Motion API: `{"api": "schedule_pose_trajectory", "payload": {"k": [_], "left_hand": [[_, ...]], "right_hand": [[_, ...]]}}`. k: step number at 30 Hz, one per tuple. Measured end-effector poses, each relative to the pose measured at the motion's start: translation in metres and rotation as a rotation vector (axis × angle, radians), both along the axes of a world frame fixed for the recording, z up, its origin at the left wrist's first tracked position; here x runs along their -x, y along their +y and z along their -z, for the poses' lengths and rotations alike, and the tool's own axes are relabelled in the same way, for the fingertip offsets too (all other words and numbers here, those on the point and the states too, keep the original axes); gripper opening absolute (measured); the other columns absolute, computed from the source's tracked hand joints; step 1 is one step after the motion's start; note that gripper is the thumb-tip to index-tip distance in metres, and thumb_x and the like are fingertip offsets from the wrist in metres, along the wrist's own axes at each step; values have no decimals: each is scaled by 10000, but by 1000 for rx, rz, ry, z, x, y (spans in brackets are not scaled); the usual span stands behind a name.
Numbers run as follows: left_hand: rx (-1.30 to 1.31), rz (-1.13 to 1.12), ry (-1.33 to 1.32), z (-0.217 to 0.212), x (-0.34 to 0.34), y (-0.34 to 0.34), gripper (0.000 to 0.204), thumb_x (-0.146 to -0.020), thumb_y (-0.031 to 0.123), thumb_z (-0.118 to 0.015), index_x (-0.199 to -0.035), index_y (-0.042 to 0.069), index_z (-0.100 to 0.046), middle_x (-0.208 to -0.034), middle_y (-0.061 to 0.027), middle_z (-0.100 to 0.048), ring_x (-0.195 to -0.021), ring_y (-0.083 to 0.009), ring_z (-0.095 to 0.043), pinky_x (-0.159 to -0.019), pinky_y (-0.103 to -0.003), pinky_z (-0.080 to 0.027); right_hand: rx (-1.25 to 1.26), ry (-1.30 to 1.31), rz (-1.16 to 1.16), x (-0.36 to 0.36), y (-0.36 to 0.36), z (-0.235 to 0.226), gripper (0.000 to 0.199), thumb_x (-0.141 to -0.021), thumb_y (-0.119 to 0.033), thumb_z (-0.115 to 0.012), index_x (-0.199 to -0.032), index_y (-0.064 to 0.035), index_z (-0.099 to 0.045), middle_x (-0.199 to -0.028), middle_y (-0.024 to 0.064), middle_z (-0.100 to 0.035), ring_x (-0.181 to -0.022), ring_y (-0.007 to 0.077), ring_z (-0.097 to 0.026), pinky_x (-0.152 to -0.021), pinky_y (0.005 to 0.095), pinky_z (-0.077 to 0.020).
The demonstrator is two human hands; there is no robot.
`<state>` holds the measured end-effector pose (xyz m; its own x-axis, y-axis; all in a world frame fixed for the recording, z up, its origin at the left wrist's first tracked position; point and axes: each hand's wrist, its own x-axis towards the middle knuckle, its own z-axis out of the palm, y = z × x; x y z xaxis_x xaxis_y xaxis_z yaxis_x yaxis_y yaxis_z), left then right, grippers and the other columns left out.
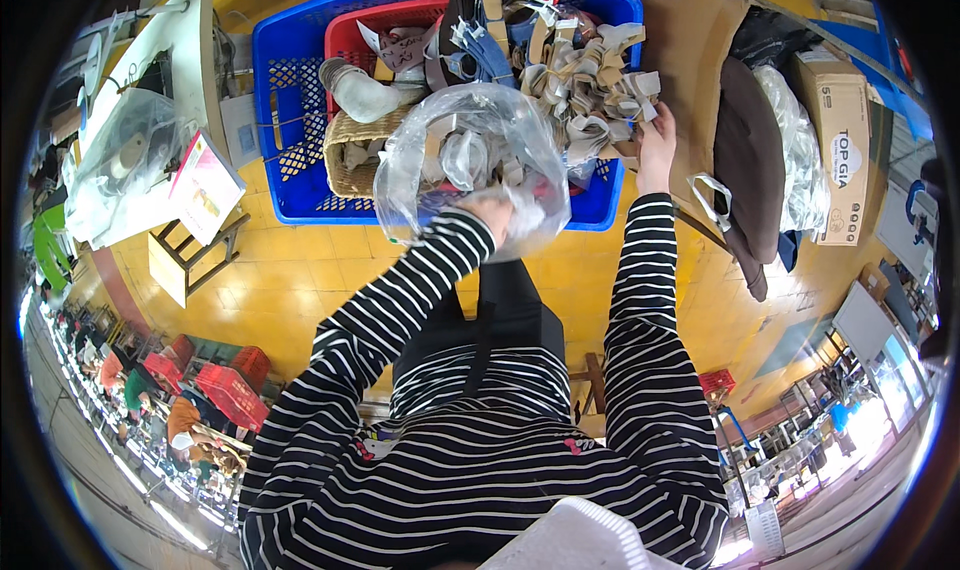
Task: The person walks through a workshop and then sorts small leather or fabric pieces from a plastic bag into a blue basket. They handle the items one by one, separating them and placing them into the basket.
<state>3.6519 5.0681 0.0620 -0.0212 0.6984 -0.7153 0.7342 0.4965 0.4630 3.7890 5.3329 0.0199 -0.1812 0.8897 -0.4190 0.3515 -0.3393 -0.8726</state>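
A large clear plastic bag [408, 185], with crumpled whitish pieces inside, lies over the near middle of a blue plastic basket [290, 210]. My left hand [490, 213] is closed at the bag's near side, on its bunched plastic; the fingertips are partly hidden. To the right, a thick cluster of beige and grey paper-like strips [585, 85] spills over the basket's right part. My right hand [657, 148] reaches to its right edge, fingers bent around some of the strips. Left of the bag sits a woven basket [348, 170] with whitish scraps.
A red basket [345, 30] inside the blue one holds a wrapped pale roll [362, 92] and blue strips [485, 55]. Cardboard [685, 60], dark brown cloth [750, 150] and a carton [842, 150] stand right. A small wooden stool [172, 265] is left on the yellow floor.
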Motion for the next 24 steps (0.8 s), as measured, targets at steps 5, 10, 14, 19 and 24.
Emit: {"api": "schedule_pose_trajectory", "payload": {"k": [5,10,14,19,24], "left_hand": [[-144,-138,-184,25,-16,-61,199,-820,159,-547,-974,78,-644,-989,-159,-654,-930,-342,-628,-848,-427,-503],[-559,-528,765,-50,42,-53,235,-665,114,-735,-858,246,-746,-1421,-131,-394,-1320,-406,-298,-1055,-496,-296],[-281,-998,88,13,87,-94,312,-698,43,-677,-1003,104,-707,-1231,-162,-573,-1031,-315,-589,-887,-377,-486],[-740,-660,197,-52,94,-31,627,-701,-93,-493,-1302,79,-541,-1261,-158,-577,-665,-172,-624,-559,-259,-482],[-679,-823,60,-76,113,-35,631,-698,-119,-479,-1305,44,-526,-1314,-124,-555,-535,-79,-580,-467,-206,-452]], "right_hand": [[-425,-48,-64,32,-28,-57,411,-793,33,-542,-1200,-12,-514,-1157,118,-546,-950,195,-545,-857,322,-457],[113,571,-909,55,-95,-144,178,-788,5,-486,-909,41,-612,-947,131,-640,-857,243,-606,-802,342,-487],[-179,-1,-1416,91,-180,-54,255,-810,-36,-538,-1047,34,-601,-1013,183,-630,-977,331,-612,-854,360,-480],[-663,-445,-1065,98,-198,73,414,-794,-247,-637,-1089,29,-551,-1018,203,-643,-878,325,-654,-766,414,-501],[-351,-829,-1382,80,-208,68,215,-816,-220,-566,-979,-85,-605,-796,96,-699,-817,278,-682,-727,415,-498]]}}
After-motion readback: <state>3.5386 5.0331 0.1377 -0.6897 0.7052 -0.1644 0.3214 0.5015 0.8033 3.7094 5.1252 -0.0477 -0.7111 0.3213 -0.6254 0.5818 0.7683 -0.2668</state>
